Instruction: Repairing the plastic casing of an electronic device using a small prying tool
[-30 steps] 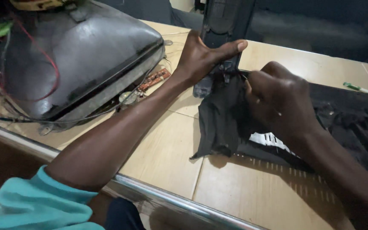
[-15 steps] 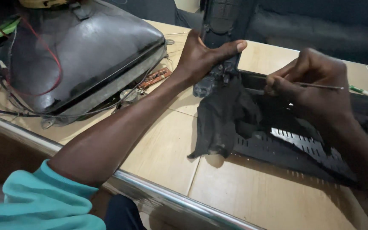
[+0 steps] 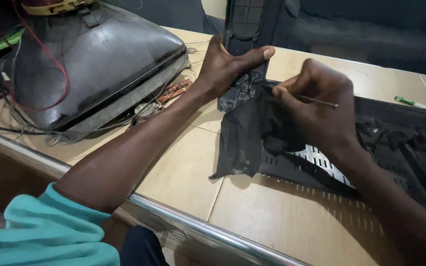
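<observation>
**Two hands on a black plastic casing**

The left hand (image 3: 230, 64) grips an upright black plastic panel (image 3: 249, 29) near the far edge of the tabletop (image 3: 183, 172), thumb stretched across its front. The right hand (image 3: 316, 106) is pinched shut on a thin metal rod (image 3: 321, 102) and a dark cloth (image 3: 245, 138), which drapes over the vented black casing (image 3: 395, 143) lying toward the table's right edge. A picture tube (image 3: 94, 64) with red wire sits at the far left corner. A green pen (image 3: 412, 102) lies near the far right corner.
</observation>
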